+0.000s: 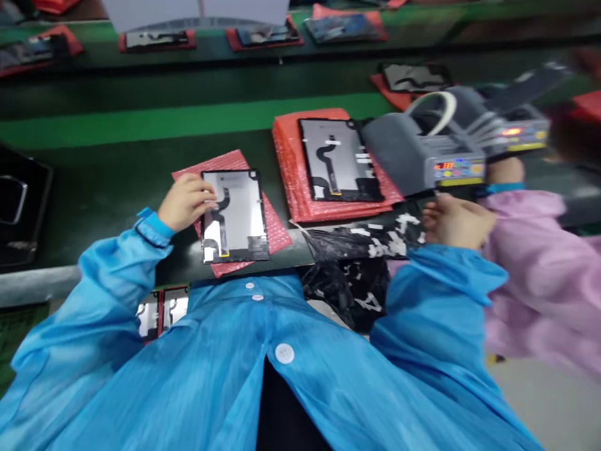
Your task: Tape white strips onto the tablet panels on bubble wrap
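Note:
My left hand point(189, 202) is closed at the left edge of a tablet display panel point(241, 216), its fingers curled over the panel's silver back. A black flex cable runs down that back. The panel lies on pink bubble wrap point(279, 235) at the bench's front edge. My right hand point(457, 220) has its fingers pinched together just in front of a grey tape dispenser point(422, 153) with a lit red display. What sits between those fingertips is too small to make out. Between my hands, a second display panel point(345, 164) rests on a stack of red bubble-wrap bags point(291, 169).
A black plastic bag point(338, 244) strewn with white scraps hangs at the bench edge. Another person's pink sleeve point(530, 250) reaches in at the right, by a second dispenser point(526, 128). More panels on red wrap point(157, 40) line the back shelf. A black tray point(23, 207) stands left.

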Available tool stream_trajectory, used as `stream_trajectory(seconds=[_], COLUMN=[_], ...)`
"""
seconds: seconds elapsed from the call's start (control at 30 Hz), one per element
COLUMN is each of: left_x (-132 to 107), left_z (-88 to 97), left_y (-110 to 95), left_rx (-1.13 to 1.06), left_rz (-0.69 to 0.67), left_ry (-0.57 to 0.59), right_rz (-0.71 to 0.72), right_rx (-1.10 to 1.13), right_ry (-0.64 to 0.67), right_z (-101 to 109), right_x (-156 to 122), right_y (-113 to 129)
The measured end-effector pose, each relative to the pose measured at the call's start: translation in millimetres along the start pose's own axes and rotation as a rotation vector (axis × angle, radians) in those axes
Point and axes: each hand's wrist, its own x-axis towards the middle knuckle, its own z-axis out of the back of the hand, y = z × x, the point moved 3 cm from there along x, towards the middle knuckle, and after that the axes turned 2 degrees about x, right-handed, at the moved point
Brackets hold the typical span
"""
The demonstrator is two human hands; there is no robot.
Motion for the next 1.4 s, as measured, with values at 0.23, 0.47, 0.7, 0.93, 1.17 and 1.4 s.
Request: stream_trajectory(seconds=[0.23, 0.47, 0.7, 0.93, 1.17, 1.4], left_x=[11, 20, 23, 22, 20, 20], left_z=[-32.6, -32.4, -33.3, -35.8, -39.0, -39.0], left_y=[35, 36, 40, 44, 46, 47], left_rx=[-0.406, -0.547, -0.472, -0.510, -0.418, -0.488], left_rz=[0.158, 0.144, 0.077, 0.086, -0.009, 0.056], left_ry=[0.167, 0.222, 0.264, 0.220, 0.274, 0.248], right_rz=[0.090, 0.269, 0.267, 0.298, 0.315, 0.351], right_rx=[-0.334, 0.086, -0.340, -0.568, -0.711, -0.738], right_ry=[-0.563, 0.129, 0.597, 0.574, 0.571, 0.550], right_z=[7, -118, -253, -270, -274, -278], right_x=[-44, -92, -82, -90, -96, -99], right_y=[46, 124, 127, 132, 141, 142])
